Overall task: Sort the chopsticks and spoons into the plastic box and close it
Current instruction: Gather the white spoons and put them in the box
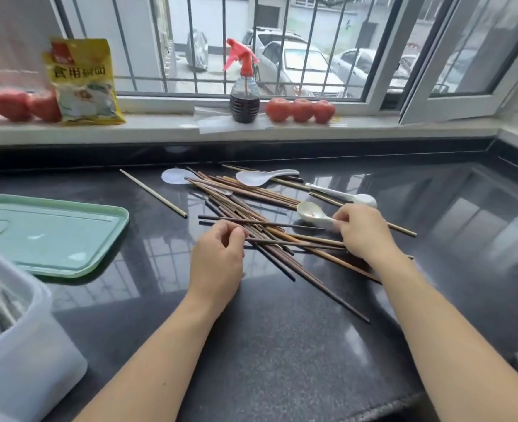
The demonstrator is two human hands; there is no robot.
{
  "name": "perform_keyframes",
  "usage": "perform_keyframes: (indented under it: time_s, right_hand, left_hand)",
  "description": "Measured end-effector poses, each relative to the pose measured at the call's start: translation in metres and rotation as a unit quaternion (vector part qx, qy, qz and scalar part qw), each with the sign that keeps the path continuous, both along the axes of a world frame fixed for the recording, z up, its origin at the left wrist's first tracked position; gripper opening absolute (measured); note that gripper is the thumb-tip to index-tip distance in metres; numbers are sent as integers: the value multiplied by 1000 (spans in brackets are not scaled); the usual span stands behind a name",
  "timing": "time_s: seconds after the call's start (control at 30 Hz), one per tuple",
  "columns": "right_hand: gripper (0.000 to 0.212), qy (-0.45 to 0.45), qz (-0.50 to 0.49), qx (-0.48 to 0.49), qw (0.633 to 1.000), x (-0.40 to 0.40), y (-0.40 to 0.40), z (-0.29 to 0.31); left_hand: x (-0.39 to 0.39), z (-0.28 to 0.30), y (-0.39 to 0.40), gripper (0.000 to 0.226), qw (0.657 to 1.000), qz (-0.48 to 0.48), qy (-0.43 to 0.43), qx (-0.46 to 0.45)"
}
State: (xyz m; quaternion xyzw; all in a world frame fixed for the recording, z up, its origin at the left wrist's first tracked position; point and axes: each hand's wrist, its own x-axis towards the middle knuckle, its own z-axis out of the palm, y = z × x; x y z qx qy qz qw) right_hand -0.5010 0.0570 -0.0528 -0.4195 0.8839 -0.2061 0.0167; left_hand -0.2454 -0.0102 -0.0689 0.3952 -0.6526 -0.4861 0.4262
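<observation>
Right hand (362,231) pinches, seemingly, a glossy pearly spoon's (311,212) slender handle.

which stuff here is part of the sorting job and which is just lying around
Job: chopsticks, spoons, plastic box, green lid, left hand, right hand.

Lying about: spray bottle, tomatoes, yellow packet.

Home kitchen, black countertop (282,345), tomatoes (300,110)
</observation>
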Motion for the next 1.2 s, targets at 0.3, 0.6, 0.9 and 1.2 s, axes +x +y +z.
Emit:
perform_keyframes:
  time_s: [0.3, 0.6, 0.9, 1.2]
  right_hand:
    - [11, -164, 229, -180, 942, 134, -3, 26]
    - [17, -196, 271, -127, 934, 103, -37, 51]
    - [35, 65, -112, 77, 989, -62, -61, -7]
    - [25, 71, -133, -42, 988, -64, -62, -15]
  left_hand:
    - [-9, 9, 25, 39, 892, -150, 328, 272]
    - [-5, 9, 7, 44, 886, 6, 372, 278]
    - [-9, -1, 3, 26, 904, -28, 327, 274]
    - [-13, -1, 4, 12, 935, -35, 265, 232]
